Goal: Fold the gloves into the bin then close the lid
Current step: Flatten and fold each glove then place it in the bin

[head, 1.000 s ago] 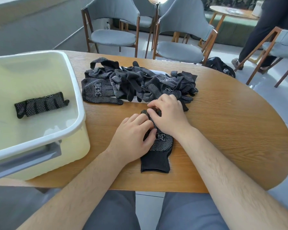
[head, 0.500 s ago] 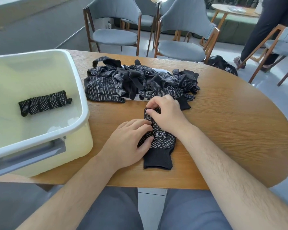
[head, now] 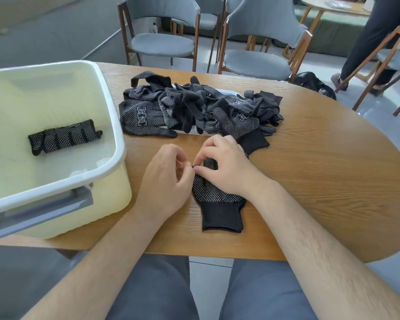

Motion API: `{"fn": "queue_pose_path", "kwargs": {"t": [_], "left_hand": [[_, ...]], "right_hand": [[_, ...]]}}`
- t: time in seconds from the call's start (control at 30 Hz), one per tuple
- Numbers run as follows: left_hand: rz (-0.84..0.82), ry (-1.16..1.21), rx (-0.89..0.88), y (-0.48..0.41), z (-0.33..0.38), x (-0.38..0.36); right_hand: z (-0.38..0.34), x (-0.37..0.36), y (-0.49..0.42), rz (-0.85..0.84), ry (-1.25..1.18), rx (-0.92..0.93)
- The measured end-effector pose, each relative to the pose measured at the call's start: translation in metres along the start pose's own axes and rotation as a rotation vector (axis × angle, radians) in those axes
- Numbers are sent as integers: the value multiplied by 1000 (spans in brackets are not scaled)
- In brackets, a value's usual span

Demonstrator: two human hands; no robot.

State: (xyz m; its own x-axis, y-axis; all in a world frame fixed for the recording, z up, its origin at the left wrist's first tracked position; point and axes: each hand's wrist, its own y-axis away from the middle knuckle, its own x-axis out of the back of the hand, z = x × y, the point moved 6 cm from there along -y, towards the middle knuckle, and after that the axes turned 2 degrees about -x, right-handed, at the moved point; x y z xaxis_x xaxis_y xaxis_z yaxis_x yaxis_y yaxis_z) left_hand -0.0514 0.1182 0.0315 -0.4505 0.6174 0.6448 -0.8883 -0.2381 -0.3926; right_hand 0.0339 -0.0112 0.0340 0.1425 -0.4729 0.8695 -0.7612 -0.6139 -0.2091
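Observation:
A black glove with white dots (head: 217,202) lies flat on the wooden table (head: 321,181), cuff toward me. My right hand (head: 226,167) rests over its finger end and pinches the fabric. My left hand (head: 166,181) sits at the glove's left edge, fingers curled, thumb meeting the right hand's fingertips. Behind them lies a heap of several more dotted gloves (head: 199,107). The pale yellow bin (head: 111,125) stands open at the left, with one folded glove (head: 65,136) on its floor. No lid is in view.
The bin has a grey handle (head: 44,211) on its near side. Grey chairs (head: 261,42) stand behind the table. A person's legs (head: 370,38) and a black bag (head: 314,83) are at the far right. White paper shows under the glove heap.
Both hands have lifted from pressing the glove flat and now pinch at its finger end. The view has shifted slightly.

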Motion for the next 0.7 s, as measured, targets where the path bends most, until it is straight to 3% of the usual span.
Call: {"fn": "queue_pose_path", "kwargs": {"t": [0.3, 0.43, 0.57, 0.7], "left_hand": [[-2, 11, -16, -1, 0, 0], [-12, -99, -235, 4, 14, -3], [-154, -187, -542, 18, 35, -14], [-268, -174, -648, 22, 37, -24]], "right_hand": [[-5, -1, 2, -22, -90, 6], [2, 11, 10, 101, -67, -32], [13, 27, 52, 200, -52, -81], [22, 25, 101, 146, -64, -121]]}}
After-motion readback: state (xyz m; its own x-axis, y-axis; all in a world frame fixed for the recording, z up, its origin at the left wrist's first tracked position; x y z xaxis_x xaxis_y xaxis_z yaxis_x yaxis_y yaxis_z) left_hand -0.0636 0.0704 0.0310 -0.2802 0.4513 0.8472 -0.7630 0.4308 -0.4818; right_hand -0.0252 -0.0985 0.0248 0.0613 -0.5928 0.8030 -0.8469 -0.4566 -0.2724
